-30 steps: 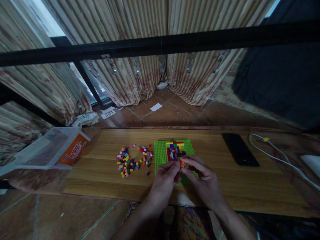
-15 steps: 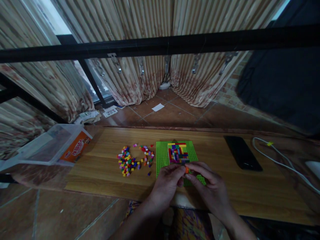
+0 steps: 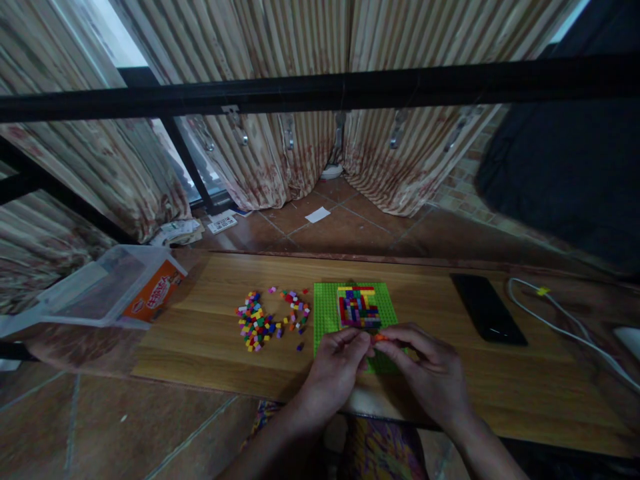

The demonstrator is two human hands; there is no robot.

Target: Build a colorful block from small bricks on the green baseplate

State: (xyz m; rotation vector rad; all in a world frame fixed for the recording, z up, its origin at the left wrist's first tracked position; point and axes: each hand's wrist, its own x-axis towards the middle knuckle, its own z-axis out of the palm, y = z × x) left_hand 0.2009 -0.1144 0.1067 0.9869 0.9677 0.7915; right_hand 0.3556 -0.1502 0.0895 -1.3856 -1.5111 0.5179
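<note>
Orange brick: small, pinched between the fingertips of both hands, just above the near half of the green baseplate. It is met by the left hand from the left and by the right hand from the right, so that it lies directly between the two. Its long axis appears to run left to right, though it is too small for this to be told with certainty. Neither hand is clearly nearer.

Fingers: those of both hands are closed on the orange brick, thumbs and forefingers drawn together around it.

Patch of fitted bricks: red, yellow, blue and purple, set on the far half of the green baseplate, just beyond the orange brick.

Loose bricks: a mixed-colour scatter on the bench, left of the green baseplate and nearer the left hand.

Clear plastic box: at the far left end of the bench.

Black phone and white cable: laid to the right, well apart from the hands.
</note>
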